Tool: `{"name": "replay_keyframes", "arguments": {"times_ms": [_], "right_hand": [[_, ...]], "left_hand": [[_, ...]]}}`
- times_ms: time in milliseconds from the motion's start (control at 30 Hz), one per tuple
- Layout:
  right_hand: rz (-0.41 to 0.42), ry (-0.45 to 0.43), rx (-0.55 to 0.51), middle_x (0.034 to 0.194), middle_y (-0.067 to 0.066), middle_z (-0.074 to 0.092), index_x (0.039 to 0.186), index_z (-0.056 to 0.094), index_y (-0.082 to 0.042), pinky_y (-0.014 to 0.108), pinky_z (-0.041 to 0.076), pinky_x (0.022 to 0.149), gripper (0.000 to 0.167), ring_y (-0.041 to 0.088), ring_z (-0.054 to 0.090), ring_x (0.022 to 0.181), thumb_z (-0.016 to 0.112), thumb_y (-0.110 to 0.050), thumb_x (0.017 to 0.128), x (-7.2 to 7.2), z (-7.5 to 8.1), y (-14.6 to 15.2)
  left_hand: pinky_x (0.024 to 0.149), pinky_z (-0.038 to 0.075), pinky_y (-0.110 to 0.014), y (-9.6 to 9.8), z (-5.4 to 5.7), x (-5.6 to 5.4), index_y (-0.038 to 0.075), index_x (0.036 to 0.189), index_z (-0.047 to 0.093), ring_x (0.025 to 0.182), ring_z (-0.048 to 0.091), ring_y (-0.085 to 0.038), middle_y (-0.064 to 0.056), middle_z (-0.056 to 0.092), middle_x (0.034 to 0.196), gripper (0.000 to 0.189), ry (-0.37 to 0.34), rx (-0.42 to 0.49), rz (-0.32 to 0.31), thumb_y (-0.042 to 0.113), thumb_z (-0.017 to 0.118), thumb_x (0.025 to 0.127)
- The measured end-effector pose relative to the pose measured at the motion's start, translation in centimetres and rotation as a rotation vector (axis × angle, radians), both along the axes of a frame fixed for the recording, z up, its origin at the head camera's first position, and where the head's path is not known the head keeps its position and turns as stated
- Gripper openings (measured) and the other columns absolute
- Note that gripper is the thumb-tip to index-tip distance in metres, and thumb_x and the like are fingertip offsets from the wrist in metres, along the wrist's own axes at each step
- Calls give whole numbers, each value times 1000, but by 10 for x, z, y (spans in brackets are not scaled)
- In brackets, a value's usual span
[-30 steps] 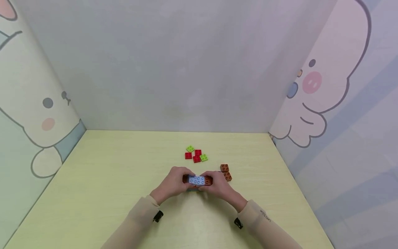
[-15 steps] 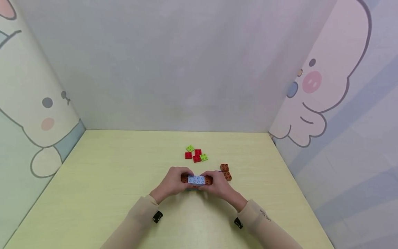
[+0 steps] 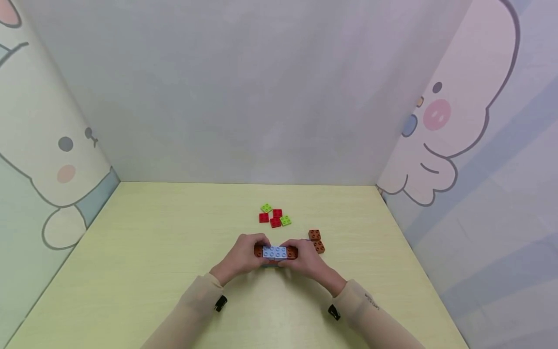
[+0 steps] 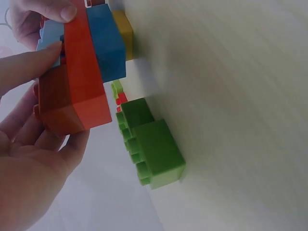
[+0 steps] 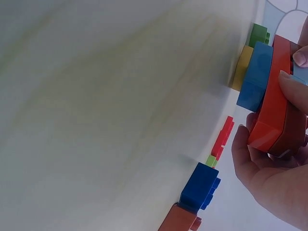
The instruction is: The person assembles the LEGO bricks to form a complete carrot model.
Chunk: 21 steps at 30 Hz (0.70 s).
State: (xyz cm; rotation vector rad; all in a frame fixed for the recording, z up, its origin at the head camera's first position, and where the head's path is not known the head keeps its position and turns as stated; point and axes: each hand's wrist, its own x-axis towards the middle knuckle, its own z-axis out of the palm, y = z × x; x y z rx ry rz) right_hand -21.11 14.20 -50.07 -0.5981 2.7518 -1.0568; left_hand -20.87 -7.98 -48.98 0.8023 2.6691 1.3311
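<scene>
Both hands hold a toy brick stack [image 4: 84, 72] upright at the middle of the table. A yellow brick [image 5: 242, 68] is at its bottom, with a blue brick [image 4: 107, 43] above and a long red brick [image 5: 272, 106] over that. Light blue bricks [image 3: 274, 252] line the top middle, between brown bricks at the ends. My left hand [image 3: 243, 254] grips the left end, thumb and fingers around a brown brick [image 4: 54, 98]. Opposite it, my right hand [image 3: 306, 258] grips the right end, fingers around another brown brick [image 5: 288, 130]. Parts of the lower layers are hidden by the hands.
Behind the stack lie several small red bricks [image 3: 275, 223] and lime green bricks [image 3: 285, 221]. Loose brown bricks [image 3: 315, 235] and a dark blue brick [image 5: 199, 186] are by the right hand. Green bricks [image 4: 159, 147] stand behind the left hand. Printed walls [image 3: 248, 121] enclose the table.
The left hand has shifted slightly left and then stayed nearly still. At the top, the left brown brick shows more, and a seam between two light blue bricks is now visible.
</scene>
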Motion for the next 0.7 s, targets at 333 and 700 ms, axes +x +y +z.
{"name": "replay_keyframes", "arguments": {"times_ms": [333, 700], "right_hand": [[1, -6, -7, 97, -8, 64, 104, 70, -17, 30, 45, 75, 33, 10, 55, 86, 83, -27, 75, 0, 1, -1], [12, 9, -16, 97, -7, 65, 103, 70, -16, 30, 45, 75, 33, 11, 55, 86, 83, -26, 75, 1, 3, -1]], "left_hand": [[67, 48, -26, 3, -2, 0, 15, 86, 61, 76, 55, -11, 5, 63, 86, 27, 29, -64, -5, 4, 81, 73], [66, 47, -26, 6, -3, 2, 16, 83, 58, 75, 54, -12, 6, 61, 84, 29, 39, -83, 18, 4, 82, 73]]}}
